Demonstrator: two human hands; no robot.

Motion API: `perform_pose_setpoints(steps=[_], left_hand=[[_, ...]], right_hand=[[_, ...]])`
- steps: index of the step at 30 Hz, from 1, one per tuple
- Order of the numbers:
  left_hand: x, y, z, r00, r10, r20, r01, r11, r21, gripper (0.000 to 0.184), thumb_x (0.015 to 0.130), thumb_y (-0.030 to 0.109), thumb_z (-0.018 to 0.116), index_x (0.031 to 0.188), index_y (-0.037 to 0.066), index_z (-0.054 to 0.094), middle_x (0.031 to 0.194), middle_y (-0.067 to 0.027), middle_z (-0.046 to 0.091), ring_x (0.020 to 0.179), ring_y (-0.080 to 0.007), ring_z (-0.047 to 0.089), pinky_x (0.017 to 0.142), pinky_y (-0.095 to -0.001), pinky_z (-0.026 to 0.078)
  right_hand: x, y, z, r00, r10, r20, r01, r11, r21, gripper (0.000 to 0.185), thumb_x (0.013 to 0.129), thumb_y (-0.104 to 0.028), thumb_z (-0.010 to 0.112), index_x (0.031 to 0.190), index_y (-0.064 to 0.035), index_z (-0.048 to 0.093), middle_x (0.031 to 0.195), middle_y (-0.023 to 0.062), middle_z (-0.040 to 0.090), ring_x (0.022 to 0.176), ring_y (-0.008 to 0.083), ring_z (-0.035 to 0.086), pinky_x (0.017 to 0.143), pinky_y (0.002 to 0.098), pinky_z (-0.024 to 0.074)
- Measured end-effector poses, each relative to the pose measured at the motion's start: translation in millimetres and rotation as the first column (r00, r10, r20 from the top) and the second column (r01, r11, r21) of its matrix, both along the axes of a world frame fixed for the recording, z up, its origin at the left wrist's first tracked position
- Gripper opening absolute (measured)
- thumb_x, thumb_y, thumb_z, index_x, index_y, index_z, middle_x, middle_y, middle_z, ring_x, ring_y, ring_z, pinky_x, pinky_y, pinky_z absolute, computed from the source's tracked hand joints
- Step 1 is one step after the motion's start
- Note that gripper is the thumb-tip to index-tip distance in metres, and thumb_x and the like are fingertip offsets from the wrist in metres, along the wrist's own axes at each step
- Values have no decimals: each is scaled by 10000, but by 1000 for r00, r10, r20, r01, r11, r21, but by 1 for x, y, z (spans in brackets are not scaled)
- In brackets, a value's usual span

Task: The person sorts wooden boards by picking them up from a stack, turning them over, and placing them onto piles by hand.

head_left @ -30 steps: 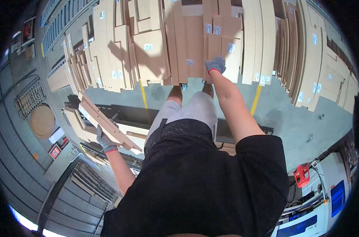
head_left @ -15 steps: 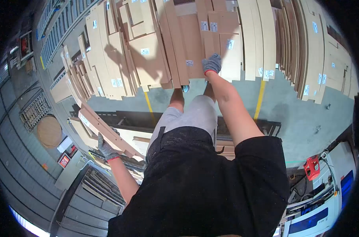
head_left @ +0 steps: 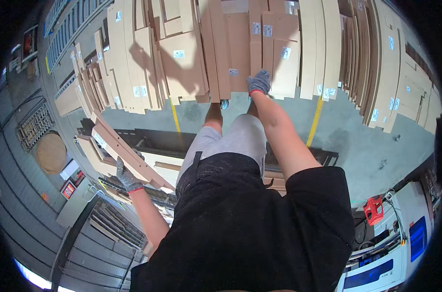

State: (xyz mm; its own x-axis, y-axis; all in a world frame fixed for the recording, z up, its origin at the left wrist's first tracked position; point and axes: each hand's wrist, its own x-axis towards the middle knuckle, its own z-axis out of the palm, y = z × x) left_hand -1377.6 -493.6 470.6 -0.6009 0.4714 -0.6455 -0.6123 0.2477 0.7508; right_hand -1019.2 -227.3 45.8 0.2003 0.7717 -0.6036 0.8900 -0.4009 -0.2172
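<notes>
My left hand [head_left: 128,176], in a grey glove with a red cuff, grips the lower side of a long brown board [head_left: 126,152] that slants at the left. A white label is stuck near the board's upper end. My right hand [head_left: 259,82], gloved alike, has its fingers curled at the lower end of a narrow brown panel [head_left: 256,48] in the row ahead. Its fingertips are partly hidden. Beside it are a wide brown panel [head_left: 238,53] and a pale labelled panel [head_left: 285,68].
Many labelled panels [head_left: 387,73] stretch across the front. Pale boards [head_left: 167,162] lie on a dark rack at my left side. Yellow lines [head_left: 314,124] mark the floor. A red stool [head_left: 373,210] stands at the lower right near a white machine [head_left: 376,272].
The narrow brown panel at my right hand has shifted slightly down, away from its neighbours. My right hand moved a little lower with it. My left hand keeps its hold, and the view swayed.
</notes>
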Motion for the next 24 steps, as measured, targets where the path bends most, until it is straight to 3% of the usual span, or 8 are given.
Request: perform_pose_setpoints(steps=[9, 12, 14, 16, 19, 20, 22, 24], left_hand=[[-22, -4, -9, 999, 1, -51, 0, 1000, 8, 646, 905, 402, 659, 1330, -63, 517, 1056, -243, 659, 933, -375, 671, 831, -492, 571], [-43, 13, -16, 1000, -25, 13, 24, 999, 31, 647, 908, 397, 655, 1332, -71, 512, 1075, -260, 660, 935, -397, 676, 827, -507, 579], [-47, 37, -19, 997, 25, 73, -27, 999, 23, 645, 902, 370, 687, 1346, -62, 507, 1132, -270, 657, 955, -393, 677, 822, -492, 586], [-98, 39, -66, 945, -195, 264, 146, 970, 194, 734, 867, 475, 716, 1331, -53, 504, 1092, -241, 667, 935, -376, 678, 819, -475, 589], [-61, 98, -20, 926, -376, -34, 378, 920, 100, 579, 931, 434, 629, 1209, -73, 618, 958, -194, 707, 824, -290, 704, 736, -384, 594], [-63, 108, -21, 908, -416, -52, 419, 905, 79, 573, 935, 429, 626, 1211, -74, 616, 956, -188, 710, 814, -286, 706, 729, -384, 594], [-68, 127, -34, 881, -472, -40, 473, 874, 108, 550, 944, 413, 621, 1209, -68, 619, 962, -178, 716, 802, -279, 710, 727, -387, 598], [-61, 149, -34, 843, -537, 32, 518, 826, 222, 493, 960, 385, 613, 1200, -46, 625, 986, -175, 719, 822, -282, 722, 740, -405, 609]], right_hand=[[12, 1, 37, 993, -98, 65, 93, 994, 64, 602, 788, -419, 741, 1227, -52, 553, 1214, 193, 634, 1090, 355, 668, 887, 461, 567], [33, -21, 48, 959, -278, -50, 281, 958, 55, 523, 809, -419, 699, 1171, -54, 606, 1133, 183, 691, 1026, 353, 699, 842, 468, 570], [54, -51, 16, 911, -404, 85, 402, 915, 32, 391, 850, -364, 645, 1116, -80, 676, 1063, 158, 726, 967, 340, 719, 799, 462, 570], [98, -75, -21, 969, 245, 43, -243, 969, -50, 236, 854, -214, 609, 982, -25, 669, 946, 231, 724, 903, 390, 719, 761, 471, 572], [159, -131, -118, 927, -239, -290, 195, 966, -171, 201, 897, -215, 566, 925, -52, 682, 751, 161, 669, 657, 329, 677, 564, 440, 542], [178, -141, -135, 888, -282, -364, 186, 943, -276, 217, 908, -242, 565, 933, -57, 677, 728, 141, 648, 615, 306, 656, 531, 432, 528], [178, -138, -116, 834, -363, -415, 234, 915, -329, 244, 928, -290, 571, 946, -65, 665, 705, 108, 611, 569, 266, 622, 500, 410, 513], [134, -111, -43, 815, -421, -398, 362, 907, -216, 268, 946, -332, 585, 954, -72, 651, 704, 83, 580, 564, 233, 598, 505, 383, 510]])
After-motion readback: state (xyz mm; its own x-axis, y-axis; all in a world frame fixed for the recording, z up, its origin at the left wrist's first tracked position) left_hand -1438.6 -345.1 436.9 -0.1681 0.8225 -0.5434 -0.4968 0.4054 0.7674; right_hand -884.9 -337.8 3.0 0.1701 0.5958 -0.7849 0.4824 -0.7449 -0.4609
